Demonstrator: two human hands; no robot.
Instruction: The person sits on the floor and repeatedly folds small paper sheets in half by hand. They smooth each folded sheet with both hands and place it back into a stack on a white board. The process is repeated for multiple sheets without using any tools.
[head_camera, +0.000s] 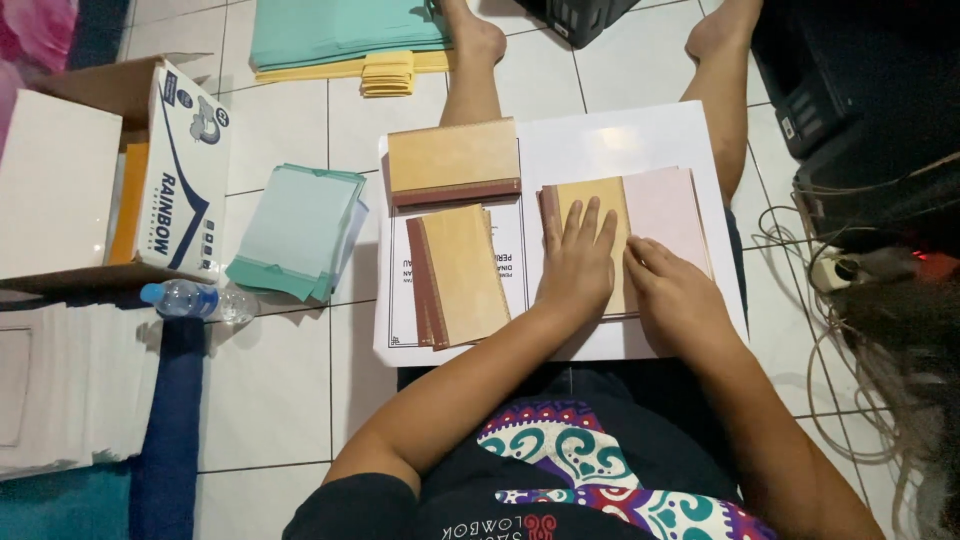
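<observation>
Item: booklet (640, 215) with a tan cover, a dark maroon spine strip along its far-left edge and a pale pink sheet covering its right portion; it lies flat on the large white sheet (640, 130) spread across the seated person's legs, in that sheet's right half. Its spine runs away from the person toward the feet, and the piece as it shows is somewhat wider than deep. Left hand (578, 265): palm down, fingers spread and extended away from the body, pressed flat on the tan cover just right of the spine; not gripping. Right hand (672, 290): palm down beside the left, fingers angled toward the upper left, fingertips resting at the line where tan meets pink; open, holding nothing. Both forearms reach forward from the lap. On the white sheet's left half: a second tan booklet (457, 275) with a maroon spine, lengthwise and slightly tilted; beyond it, a third tan booklet (454, 160), crosswise, maroon edge nearest the person. Left of the white sheet, on the tiled floor: a stack of pale green sheets (298, 230), then a plastic water bottle (195, 300) and an open cardboard box (150, 165).
</observation>
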